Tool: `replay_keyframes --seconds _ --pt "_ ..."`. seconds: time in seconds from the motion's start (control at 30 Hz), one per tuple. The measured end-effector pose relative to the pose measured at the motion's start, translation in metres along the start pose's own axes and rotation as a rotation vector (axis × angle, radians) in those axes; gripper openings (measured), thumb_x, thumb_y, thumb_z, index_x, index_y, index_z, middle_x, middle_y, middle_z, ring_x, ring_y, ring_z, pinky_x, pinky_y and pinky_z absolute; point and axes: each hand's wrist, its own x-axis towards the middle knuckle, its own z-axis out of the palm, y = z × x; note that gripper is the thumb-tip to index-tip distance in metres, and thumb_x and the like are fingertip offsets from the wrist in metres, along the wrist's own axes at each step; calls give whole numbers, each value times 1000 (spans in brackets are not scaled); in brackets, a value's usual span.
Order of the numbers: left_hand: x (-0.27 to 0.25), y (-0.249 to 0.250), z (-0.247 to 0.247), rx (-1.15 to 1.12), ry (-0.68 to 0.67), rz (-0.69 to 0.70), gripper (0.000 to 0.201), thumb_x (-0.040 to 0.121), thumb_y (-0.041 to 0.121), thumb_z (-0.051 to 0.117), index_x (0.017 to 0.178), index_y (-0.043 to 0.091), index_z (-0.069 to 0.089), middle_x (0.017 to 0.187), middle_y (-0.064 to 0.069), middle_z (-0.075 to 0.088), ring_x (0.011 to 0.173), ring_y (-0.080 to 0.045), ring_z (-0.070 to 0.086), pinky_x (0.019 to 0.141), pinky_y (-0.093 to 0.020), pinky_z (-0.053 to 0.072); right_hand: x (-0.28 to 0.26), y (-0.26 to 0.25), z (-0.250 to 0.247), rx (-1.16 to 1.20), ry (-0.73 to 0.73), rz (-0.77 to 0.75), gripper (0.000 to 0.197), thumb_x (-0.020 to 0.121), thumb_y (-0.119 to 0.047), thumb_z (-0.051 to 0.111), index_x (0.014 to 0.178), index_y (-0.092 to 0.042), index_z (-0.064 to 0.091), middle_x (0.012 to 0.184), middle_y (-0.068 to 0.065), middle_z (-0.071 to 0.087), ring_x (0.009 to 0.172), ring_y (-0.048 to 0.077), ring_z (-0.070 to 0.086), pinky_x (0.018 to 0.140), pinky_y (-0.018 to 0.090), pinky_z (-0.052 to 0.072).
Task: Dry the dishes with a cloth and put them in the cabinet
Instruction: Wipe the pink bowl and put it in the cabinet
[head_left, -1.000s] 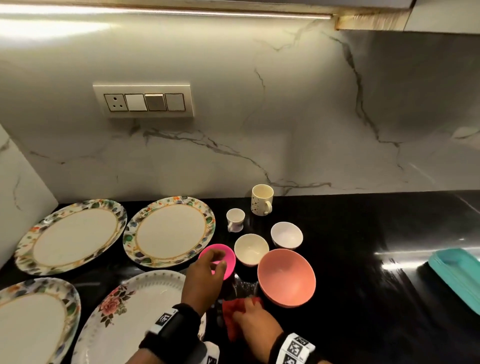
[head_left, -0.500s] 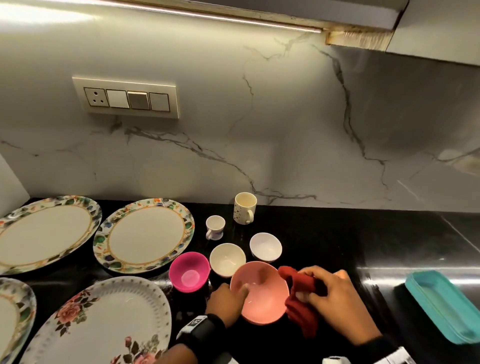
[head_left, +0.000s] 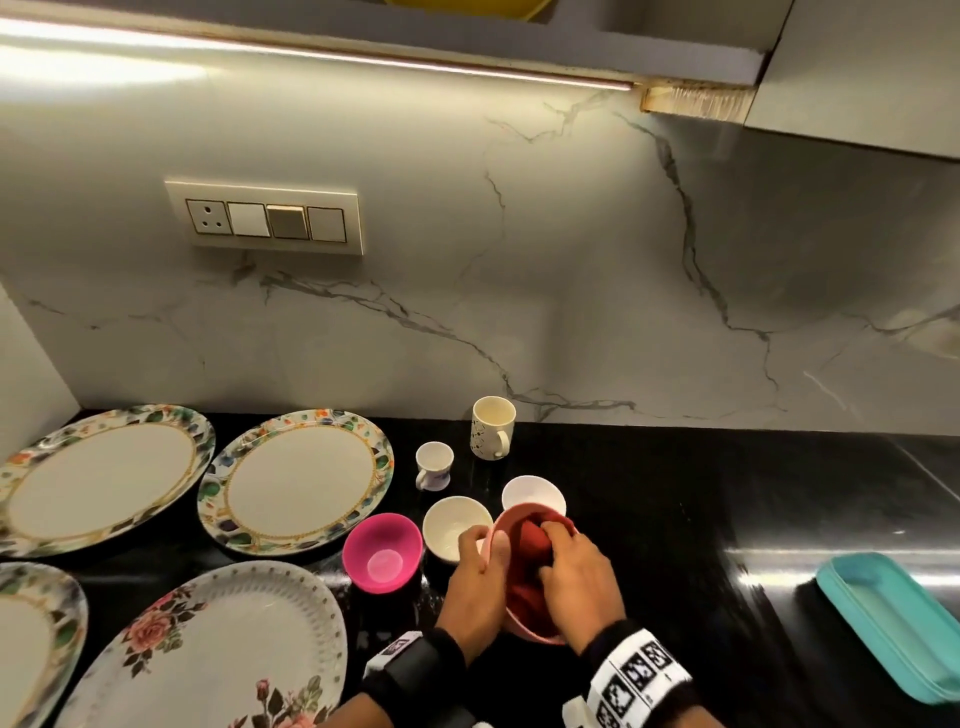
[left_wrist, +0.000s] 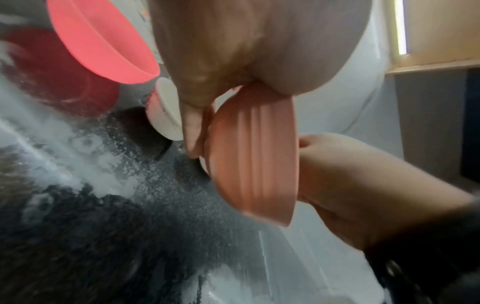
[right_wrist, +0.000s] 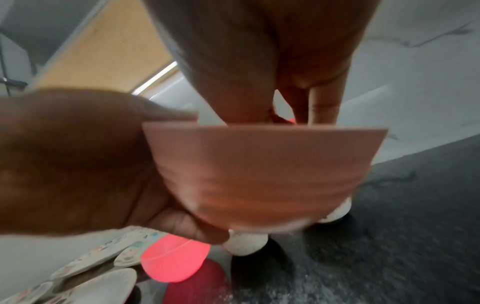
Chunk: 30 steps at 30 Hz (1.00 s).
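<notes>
A salmon-pink bowl (head_left: 536, 633) is held just above the black counter, tilted toward me. My left hand (head_left: 485, 543) grips its left rim, thumb inside and fingers outside. My right hand (head_left: 556, 551) holds a bunched red cloth (head_left: 525, 545) and presses it into the bowl. In the left wrist view the ribbed outside of the bowl (left_wrist: 254, 164) shows below my left fingers (left_wrist: 193, 127). The right wrist view has the bowl's wall (right_wrist: 259, 174) hiding the cloth, with my left hand (right_wrist: 78, 154) on its side.
A magenta bowl (head_left: 382, 553), a cream bowl (head_left: 451, 519), a white bowl (head_left: 532, 489), a small cup (head_left: 434, 465) and a mug (head_left: 491, 427) stand just behind. Several floral plates (head_left: 298, 475) lie to the left. A teal tray (head_left: 893, 623) sits at the right. The cabinet (head_left: 857, 67) hangs overhead.
My left hand went from the magenta bowl to the salmon bowl and lifted it, tilted toward me. My right hand brought the red cloth from the bowl's right side into it.
</notes>
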Motion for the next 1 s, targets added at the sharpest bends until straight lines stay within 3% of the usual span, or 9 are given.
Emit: replay_keyframes --seconds 0.1,0.23,0.43,0.5,0.6,0.67,0.77,0.9,1.0 --pt "-9 9 -6 -7 -27 129 52 89 60 35 133 32 38 120 8 58 111 -8 57 98 -30 46 0 -19 -1 51 20 17 47 83 -14 56 129 -20 50 125 4 58 114 25 56 94 32 41" --pt "-8 13 -27 -34 -52 206 57 83 74 37 123 35 49 115 8 65 108 -5 61 97 -35 49 -7 -44 -10 322 45 37 46 77 -8 64 120 -24 62 119 -4 63 111 17 58 94 24 40" --pt "-17 38 -82 -146 -183 198 47 93 52 33 121 20 52 119 -4 65 108 -11 64 93 -29 52 -21 -89 -15 517 -150 -144 61 71 2 63 111 -44 60 112 -10 67 108 7 62 100 29 48" --pt "-17 50 -100 -180 -194 195 49 94 50 31 117 15 56 114 -9 67 105 -17 66 88 -31 54 -26 -104 -23 500 -225 -253 60 72 6 58 111 -40 62 111 -13 66 106 2 61 99 23 47" --pt "-20 74 -128 -93 -173 282 53 95 56 28 111 17 60 106 -8 69 100 -22 66 83 -32 55 -40 -126 -46 307 -320 -396 63 74 8 52 124 -29 62 120 -14 62 111 1 54 98 10 40" --pt "-24 87 -144 -7 -211 352 51 94 58 27 113 25 61 108 -3 69 102 -19 66 88 -35 54 -50 -134 -59 87 -360 -531 62 76 5 52 126 -31 60 129 -12 56 117 8 48 103 20 38" --pt "-35 94 -163 74 -302 354 47 90 55 26 113 33 60 106 4 70 97 -11 68 86 -33 56 -60 -138 -70 -380 -368 -769 42 91 -15 54 127 -35 56 125 -5 51 106 19 43 91 32 39" --pt "-45 97 -174 36 -316 284 54 88 60 25 112 29 62 104 -3 72 95 -20 70 85 -41 57 -59 -148 -83 -756 -182 -901 28 91 -32 51 115 -34 64 117 3 57 105 27 52 85 40 49" --pt "-50 106 -178 -1 -358 230 50 95 54 21 107 32 64 100 8 74 97 -13 69 80 -28 56 -55 -162 -87 -812 -1 -1003 45 74 -40 63 119 -36 63 129 5 57 114 28 54 95 41 51"
